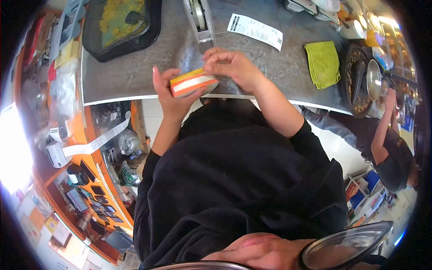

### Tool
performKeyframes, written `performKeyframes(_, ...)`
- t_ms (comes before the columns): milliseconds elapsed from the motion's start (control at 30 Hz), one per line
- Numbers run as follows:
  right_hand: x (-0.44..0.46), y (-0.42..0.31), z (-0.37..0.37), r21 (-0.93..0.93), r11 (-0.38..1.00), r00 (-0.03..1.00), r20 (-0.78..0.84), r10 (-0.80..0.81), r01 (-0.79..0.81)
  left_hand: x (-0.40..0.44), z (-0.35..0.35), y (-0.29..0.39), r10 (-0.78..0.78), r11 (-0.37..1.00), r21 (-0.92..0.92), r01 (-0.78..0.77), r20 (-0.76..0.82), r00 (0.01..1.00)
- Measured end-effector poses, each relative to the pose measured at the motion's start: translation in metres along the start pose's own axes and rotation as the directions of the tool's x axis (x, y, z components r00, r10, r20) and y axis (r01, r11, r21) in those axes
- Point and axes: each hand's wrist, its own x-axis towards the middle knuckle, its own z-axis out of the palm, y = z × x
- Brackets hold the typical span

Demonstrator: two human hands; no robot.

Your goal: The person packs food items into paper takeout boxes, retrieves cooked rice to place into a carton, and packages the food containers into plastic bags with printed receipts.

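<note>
A small package (193,84) with orange, white and yellow sides is held above the front edge of a grey table. My left hand (173,99) cups it from the left and below, thumb and fingers spread around its sides. My right hand (236,69) is at its upper right corner, thumb and fingers pinched against the yellow edge. What kind of package it is I cannot make out. Just beyond my right hand stands a clear tape dispenser (199,20), and a printed paper slip (255,31) lies to its right.
On the table (130,81), a black lidded tray (155,27) with yellowish food sits at back left and a folded green cloth (322,64) at right. Past the cloth is a dark pan (348,81). Another person (382,144) holds a metal pan (373,80). Shelves and a label printer (57,154) stand left.
</note>
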Motion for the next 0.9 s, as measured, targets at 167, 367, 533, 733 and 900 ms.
performKeyframes(167, -0.008, 0.003, 0.003, 0.013, 0.991, 0.991, -0.009, 0.136, -0.136, -0.002, 0.020, 0.014, 0.141, 0.982, 0.134, -0.135, -0.034, 0.989)
performKeyframes(367, -0.020, 0.013, -0.017, -0.251, 0.966, 0.985, -0.169, 0.028, -0.070, -0.010, 0.051, 0.029, 0.105, 0.994, 0.036, -0.101, -0.118, 0.987)
performKeyframes(533, -0.029, 0.004, -0.044, -0.662, 0.733, 0.987, 0.105, -0.119, 0.159, -0.021, 0.071, 0.044, -0.069, 0.996, -0.063, 0.063, -0.104, 0.992)
performKeyframes(733, 0.004, -0.003, -0.114, -0.812, 0.582, 0.995, -0.020, -0.097, 0.040, -0.013, 0.076, 0.065, -0.218, 0.976, -0.041, 0.214, -0.114, 0.969)
performKeyframes(900, 0.035, 0.020, -0.193, -0.934, 0.055, 0.926, -0.356, -0.129, -0.352, -0.019, 0.065, 0.070, -0.458, 0.887, -0.200, 0.416, -0.268, 0.848)
